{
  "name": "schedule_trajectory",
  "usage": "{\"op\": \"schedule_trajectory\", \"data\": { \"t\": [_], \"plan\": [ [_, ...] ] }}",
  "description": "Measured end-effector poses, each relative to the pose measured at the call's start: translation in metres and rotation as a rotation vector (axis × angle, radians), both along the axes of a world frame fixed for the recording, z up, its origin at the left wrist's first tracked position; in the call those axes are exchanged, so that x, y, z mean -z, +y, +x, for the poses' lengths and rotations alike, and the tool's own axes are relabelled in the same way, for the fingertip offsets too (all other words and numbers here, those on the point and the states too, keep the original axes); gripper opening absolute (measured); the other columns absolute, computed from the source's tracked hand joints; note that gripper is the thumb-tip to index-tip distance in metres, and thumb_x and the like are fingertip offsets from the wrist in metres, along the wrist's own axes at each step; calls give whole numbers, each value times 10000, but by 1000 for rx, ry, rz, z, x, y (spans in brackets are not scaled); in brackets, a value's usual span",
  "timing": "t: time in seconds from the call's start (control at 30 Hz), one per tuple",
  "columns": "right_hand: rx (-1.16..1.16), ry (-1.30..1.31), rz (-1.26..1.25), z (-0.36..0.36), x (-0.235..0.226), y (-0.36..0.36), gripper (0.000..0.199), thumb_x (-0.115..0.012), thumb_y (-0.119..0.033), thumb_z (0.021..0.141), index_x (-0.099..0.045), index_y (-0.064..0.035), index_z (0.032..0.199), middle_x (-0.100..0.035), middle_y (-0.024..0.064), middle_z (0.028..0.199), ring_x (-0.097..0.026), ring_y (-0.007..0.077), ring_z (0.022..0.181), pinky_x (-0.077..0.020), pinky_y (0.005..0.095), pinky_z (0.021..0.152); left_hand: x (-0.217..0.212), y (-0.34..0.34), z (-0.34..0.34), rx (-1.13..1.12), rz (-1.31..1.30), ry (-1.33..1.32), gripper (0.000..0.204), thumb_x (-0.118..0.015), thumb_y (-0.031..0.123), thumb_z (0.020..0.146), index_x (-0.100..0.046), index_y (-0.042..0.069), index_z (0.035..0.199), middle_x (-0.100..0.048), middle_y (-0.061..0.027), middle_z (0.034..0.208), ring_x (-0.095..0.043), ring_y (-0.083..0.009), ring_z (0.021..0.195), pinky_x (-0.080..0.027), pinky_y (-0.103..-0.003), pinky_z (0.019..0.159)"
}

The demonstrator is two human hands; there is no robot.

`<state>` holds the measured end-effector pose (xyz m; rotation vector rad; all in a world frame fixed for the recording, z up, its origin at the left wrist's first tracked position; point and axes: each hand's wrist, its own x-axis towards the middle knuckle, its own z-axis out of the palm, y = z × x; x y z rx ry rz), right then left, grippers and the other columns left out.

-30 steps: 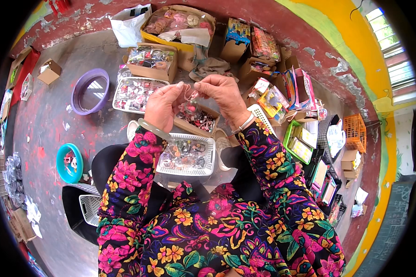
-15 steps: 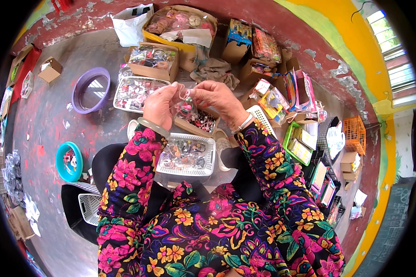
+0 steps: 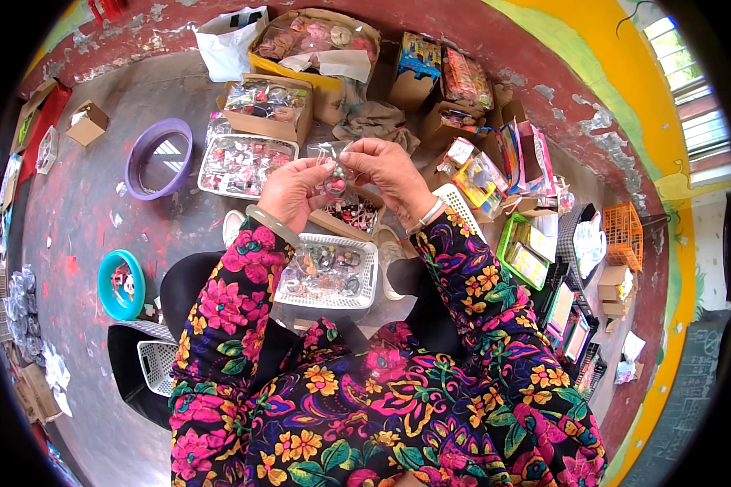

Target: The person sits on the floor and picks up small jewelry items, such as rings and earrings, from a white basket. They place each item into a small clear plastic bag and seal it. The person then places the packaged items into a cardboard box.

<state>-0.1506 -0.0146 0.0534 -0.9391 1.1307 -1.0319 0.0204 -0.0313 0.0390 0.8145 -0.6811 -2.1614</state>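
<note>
In front of me, my left hand (image 3: 288, 191) and my right hand (image 3: 390, 172) are raised close together, both closed. They pinch a small clear plastic bag (image 3: 326, 150) between them. A small beaded trinket (image 3: 335, 183) with pink and green parts shows at the bag; whether it is fully inside is hidden by the fingers. Below the hands stands a white basket (image 3: 373, 276) of small items, some in clear bags. Just beyond it, an open cardboard box (image 3: 333, 226) holds red and dark trinkets. A second white basket (image 3: 205, 185) of bagged trinkets sits beyond my left hand.
On the left floor are a purple basin (image 3: 135, 174) and a turquoise basin (image 3: 105, 286) with small things inside. Filled cartons (image 3: 288, 126) stand along the red wall. To my right are a green tray (image 3: 512, 223), an orange crate (image 3: 623, 235) and several boxes.
The left fingers have shifted from the bag's upper part toward the trinket, and the trinket has moved slightly right. More of the clear bag shows above the hands.
</note>
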Motion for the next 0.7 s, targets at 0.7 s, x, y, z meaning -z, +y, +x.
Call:
{"op": "schedule_trajectory", "data": {
  "t": [0.7],
  "plan": [
    [109, 14, -103, 4, -2, 0, 226, -567, -245, 860, -619, -39, 784, -575, 2, 648, -500, 64, 581, -387, 197, 553, -3, 2, -2, -127, -197, -38, 236, -528, 230, 880, -551, 5, 947, -606, -67, 836, -615, -139, 734, -515, -251, 595]
  ]
}}
